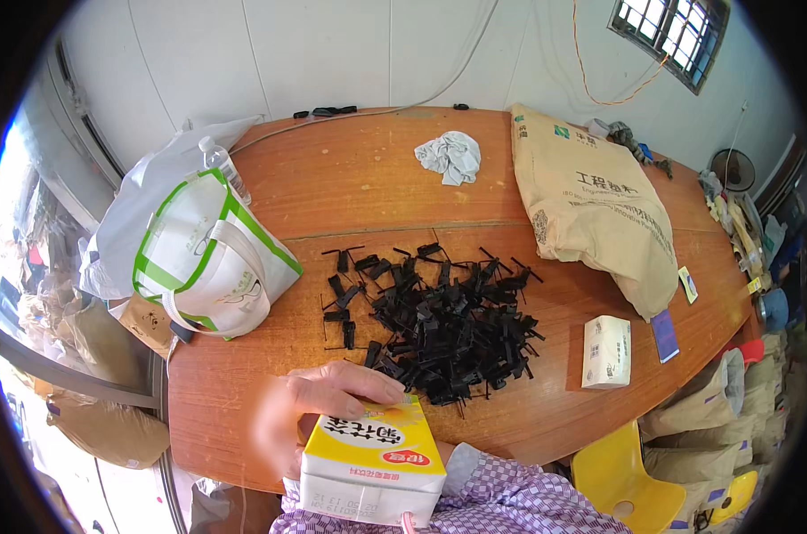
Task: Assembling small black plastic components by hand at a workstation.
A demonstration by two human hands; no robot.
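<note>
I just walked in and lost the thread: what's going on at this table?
The person's left hand holds a yellow and white drink carton close to the camera. The right hand is out of sight. Beyond the carton, a heap of black parts lies on the table, between a white and green bag and a big brown sack.

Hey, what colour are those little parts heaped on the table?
The parts are black; see the head view.
</note>
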